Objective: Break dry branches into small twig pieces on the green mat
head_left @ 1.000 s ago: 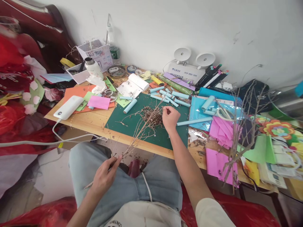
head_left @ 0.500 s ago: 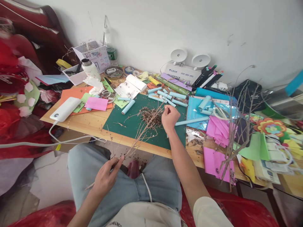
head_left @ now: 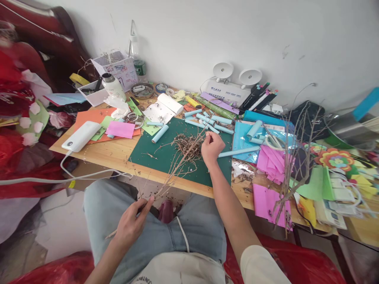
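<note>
My left hand [head_left: 132, 221] is closed around the lower end of a dry, bare branch [head_left: 173, 173], low over my lap. From there the branch fans up and right across the desk edge. My right hand [head_left: 212, 148] pinches a thin twig at the branch's far end; the fingertips partly hide it. Just left of that hand, a heap of short broken twigs [head_left: 185, 146] lies on the green cutting mat [head_left: 151, 152]. Several light-blue paper tubes [head_left: 211, 122] lie behind the heap, and a longer tube [head_left: 239, 151] is to the right of my right hand.
More bare branches [head_left: 288, 189] stick up at the right edge of the desk. Scissors [head_left: 274, 142] rest on blue plastic packs near pink paper [head_left: 271, 163]. At left are a white power bank [head_left: 81, 136] with a cable, and an uncapped white bottle [head_left: 113, 86].
Both hands keep their hold on the branch and have hardly moved. The whole view has shifted very slightly.
</note>
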A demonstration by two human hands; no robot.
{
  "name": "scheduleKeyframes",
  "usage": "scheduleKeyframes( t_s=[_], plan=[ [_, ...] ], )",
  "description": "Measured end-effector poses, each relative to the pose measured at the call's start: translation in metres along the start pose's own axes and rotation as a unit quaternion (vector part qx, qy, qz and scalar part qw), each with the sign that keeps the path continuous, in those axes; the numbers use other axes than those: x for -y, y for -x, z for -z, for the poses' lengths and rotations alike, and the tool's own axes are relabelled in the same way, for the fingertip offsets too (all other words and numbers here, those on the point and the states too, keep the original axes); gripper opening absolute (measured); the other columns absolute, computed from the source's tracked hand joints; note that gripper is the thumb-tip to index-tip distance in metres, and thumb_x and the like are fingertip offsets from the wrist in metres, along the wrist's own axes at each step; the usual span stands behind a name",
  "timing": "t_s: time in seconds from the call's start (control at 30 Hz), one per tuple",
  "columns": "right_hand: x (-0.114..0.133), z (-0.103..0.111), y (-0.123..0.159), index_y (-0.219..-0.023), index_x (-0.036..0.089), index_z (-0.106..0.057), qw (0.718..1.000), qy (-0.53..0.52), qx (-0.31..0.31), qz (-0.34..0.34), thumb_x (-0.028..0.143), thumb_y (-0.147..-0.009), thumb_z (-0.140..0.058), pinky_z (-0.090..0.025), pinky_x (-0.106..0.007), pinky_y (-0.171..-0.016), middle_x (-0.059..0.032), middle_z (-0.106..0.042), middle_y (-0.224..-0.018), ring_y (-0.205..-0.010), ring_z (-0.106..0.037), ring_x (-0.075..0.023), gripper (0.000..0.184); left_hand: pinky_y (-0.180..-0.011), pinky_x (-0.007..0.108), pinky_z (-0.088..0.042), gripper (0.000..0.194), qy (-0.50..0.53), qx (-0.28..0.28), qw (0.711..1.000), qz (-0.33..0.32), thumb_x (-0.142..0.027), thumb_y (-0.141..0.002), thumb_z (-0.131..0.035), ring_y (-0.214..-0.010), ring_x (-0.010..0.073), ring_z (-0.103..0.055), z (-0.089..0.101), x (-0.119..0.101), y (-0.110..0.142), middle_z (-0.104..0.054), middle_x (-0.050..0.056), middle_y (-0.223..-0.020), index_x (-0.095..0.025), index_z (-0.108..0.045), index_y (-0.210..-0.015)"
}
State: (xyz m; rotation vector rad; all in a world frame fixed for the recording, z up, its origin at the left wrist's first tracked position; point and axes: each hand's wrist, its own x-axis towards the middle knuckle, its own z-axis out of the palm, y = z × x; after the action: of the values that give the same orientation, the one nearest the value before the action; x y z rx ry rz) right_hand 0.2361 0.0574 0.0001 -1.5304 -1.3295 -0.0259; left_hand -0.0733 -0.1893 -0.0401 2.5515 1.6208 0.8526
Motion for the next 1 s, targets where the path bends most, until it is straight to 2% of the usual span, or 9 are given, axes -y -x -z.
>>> scheduleKeyframes(
  t_s=[0.07,0.13,0.2,0.33,0.53,0.67,0.77,0.87,1.0],
  plan=[
    [-0.01,0.003,-0.008,-0.078,0.02,-0.068,1.0,0.006,-0.028,-0.012,0.028,-0.09,-0.046,-0.047,-0.032,-0.071,-0.0074,-0.071,-0.078,-0.073,-0.063,-0.0214,0.026,-0.082,0.023,-0.054,0.044,0.002,-0.006,1.0,0.003,-0.01,-0.093,-0.042,-0.083,0.0145,-0.067,0.001,0.001,0.002,-0.069,0.006,-0.096,-0.022,-0.06,-0.13],
    [-0.021,0.009,-0.017,-0.074,0.018,-0.068,0.993,0.023,-0.095,-0.069,0.03,-0.089,-0.047,-0.046,-0.032,-0.067,-0.0078,-0.069,-0.072,-0.065,-0.06,-0.0212,0.029,-0.079,0.023,-0.055,0.045,0.001,-0.015,1.0,-0.002,-0.009,-0.092,-0.042,-0.082,0.0145,-0.066,0.003,0.002,0.001,-0.068,0.007,-0.097,-0.022,-0.057,-0.133],
    [-0.027,0.014,-0.022,-0.074,0.018,-0.07,0.992,0.024,-0.095,-0.081,0.031,-0.089,-0.05,-0.046,-0.033,-0.066,-0.0067,-0.067,-0.068,-0.062,-0.058,-0.0205,0.028,-0.078,0.022,-0.055,0.05,-0.013,-0.028,0.999,-0.015,-0.006,-0.091,-0.044,-0.081,0.0136,-0.064,0.005,0.003,-0.001,-0.065,0.007,-0.097,-0.022,-0.053,-0.137],
    [-0.015,0.017,-0.018,-0.084,0.018,-0.075,0.998,-0.062,0.02,0.01,0.031,-0.088,-0.055,-0.05,-0.033,-0.073,-0.0065,-0.069,-0.081,-0.073,-0.062,-0.0194,0.023,-0.077,0.022,-0.055,0.059,-0.062,-0.062,0.996,-0.018,-0.002,-0.09,-0.045,-0.077,0.0115,-0.062,0.008,0.002,-0.011,-0.061,0.006,-0.096,-0.024,-0.044,-0.145],
    [0.009,0.016,-0.01,-0.082,0.021,-0.076,0.965,-0.145,0.217,0.03,0.035,-0.084,-0.064,-0.05,-0.031,-0.068,-0.0029,-0.069,-0.079,-0.067,-0.061,-0.0159,0.018,-0.078,0.023,-0.054,0.068,-0.068,-0.064,0.996,-0.002,0.0,-0.089,-0.049,-0.078,0.0127,-0.062,0.009,0.003,-0.012,-0.061,0.007,-0.096,-0.026,-0.038,-0.15],
    [0.012,0.021,-0.01,-0.061,0.02,-0.064,0.963,-0.153,0.214,0.049,0.042,-0.085,-0.064,-0.048,-0.031,-0.067,-0.003,-0.062,-0.071,-0.066,-0.056,-0.0156,0.032,-0.079,0.023,-0.054,0.065,-0.044,-0.061,0.997,0.001,-0.001,-0.089,-0.048,-0.078,0.013,-0.062,0.005,0.003,-0.011,-0.062,0.007,-0.098,-0.026,-0.04,-0.149],
    [0.014,0.021,-0.008,-0.076,0.021,-0.063,0.95,-0.225,0.217,0.007,0.046,-0.081,-0.069,-0.048,-0.029,-0.064,-0.0023,-0.061,-0.079,-0.067,-0.056,-0.0145,0.026,-0.078,0.023,-0.054,0.061,-0.044,-0.058,0.997,-0.013,-0.002,-0.09,-0.046,-0.08,0.0134,-0.063,0.002,0.003,-0.01,-0.063,0.007,-0.098,-0.024,-0.043,-0.147],
    [0.019,0.017,-0.004,-0.098,0.023,-0.063,0.925,-0.274,0.257,-0.047,0.05,-0.079,-0.07,-0.049,-0.028,-0.062,-0.0015,-0.063,-0.081,-0.068,-0.059,-0.0147,0.034,-0.081,0.023,-0.053,0.053,-0.062,-0.048,0.996,-0.029,-0.003,-0.089,-0.048,-0.084,0.0138,-0.064,0.001,0.002,-0.009,-0.065,0.007,-0.099,-0.021,-0.053,-0.139],
    [0.026,0.011,0.003,-0.098,0.023,-0.067,0.933,-0.243,0.257,-0.069,0.05,-0.076,-0.073,-0.052,-0.03,-0.063,-0.0026,-0.069,-0.079,-0.069,-0.063,-0.0174,0.036,-0.085,0.023,-0.052,0.042,-0.059,-0.029,0.997,-0.027,-0.005,-0.09,-0.046,-0.086,0.0144,-0.066,0.002,0.001,-0.006,-0.068,0.007,-0.098,-0.019,-0.063,-0.126]
  ],
)
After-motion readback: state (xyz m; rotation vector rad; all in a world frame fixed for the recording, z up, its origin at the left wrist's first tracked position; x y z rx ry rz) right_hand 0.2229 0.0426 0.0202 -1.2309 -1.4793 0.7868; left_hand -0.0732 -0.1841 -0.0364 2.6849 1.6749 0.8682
